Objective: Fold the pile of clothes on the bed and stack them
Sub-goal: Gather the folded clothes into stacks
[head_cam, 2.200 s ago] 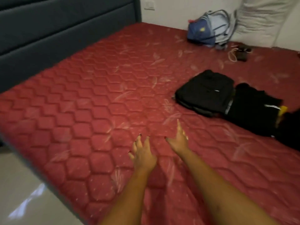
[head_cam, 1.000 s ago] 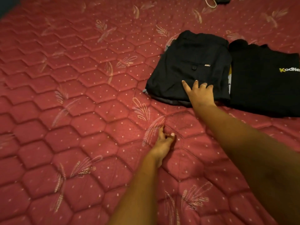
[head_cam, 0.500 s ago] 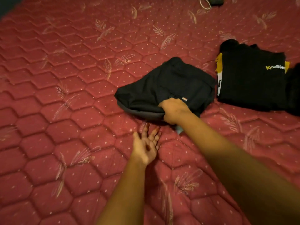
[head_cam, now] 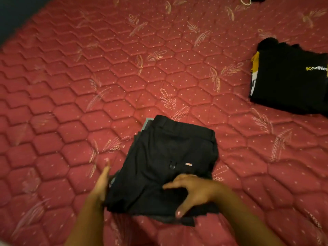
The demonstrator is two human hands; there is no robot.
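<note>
Where the dark blue padded headboard [head_cam: 8, 16] cuts the far left corner, the red quilted mattress [head_cam: 71, 107] begins, its stitched hexagons speckled with pale dots and feathery leaf motifs. Near the lower middle, the left hand [head_cam: 102, 183] stands on edge, fingers straight and together, its palm pressed flat against the left side of the squarish stack of folded black cloth garments [head_cam: 170, 153]. That stack lies on the mattress close to the person; the top piece is smooth woven fabric with a banded waist along its far edge, a dark button and a small metallic tag, and grey layers peek out at the far left corner and along the near edge. Spread wide over its near right corner is the right hand [head_cam: 193, 194], fingers stretched leftward on top, thumb reaching to the near edge, holding nothing pinched as far as shows. Well apart at the right edge sits a folded black jersey with yellow lettering [head_cam: 287, 86], yellow and white trim at its left side, while a thin pale cord [head_cam: 245, 2] loops at the top
</note>
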